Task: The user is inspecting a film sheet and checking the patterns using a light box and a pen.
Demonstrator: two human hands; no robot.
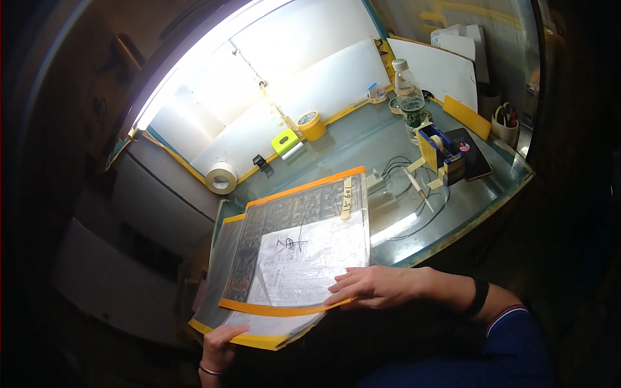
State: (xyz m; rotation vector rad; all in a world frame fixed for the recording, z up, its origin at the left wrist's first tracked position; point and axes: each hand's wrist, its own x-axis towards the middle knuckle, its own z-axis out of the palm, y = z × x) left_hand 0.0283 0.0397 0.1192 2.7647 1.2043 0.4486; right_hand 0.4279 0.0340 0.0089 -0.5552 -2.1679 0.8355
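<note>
Two flat clear plastic sleeves lie one over the other on the near side of the desk, jutting past its front edge. The upper sleeve (317, 252) has orange taped ends, a handwritten label strip and white printed sheets inside. Beneath it, the lower sleeve (252, 339) has yellow edging and pokes out at the left and front. My left hand (220, 347) is closed on the lower sleeve's near left edge, its thumb on top. At the near right corner, my right hand (372, 286) grips the orange-edged sleeve, fingers over its top; its thumb is hidden.
Along the back stand a white tape roll (221, 178), a black clip (261, 163), a green-and-white object (286, 143) and a yellow tape roll (311, 126). To the right are a water bottle (410, 100), a tape dispenser (443, 155), a phone (471, 155), a pen (418, 189) and cables (446, 204).
</note>
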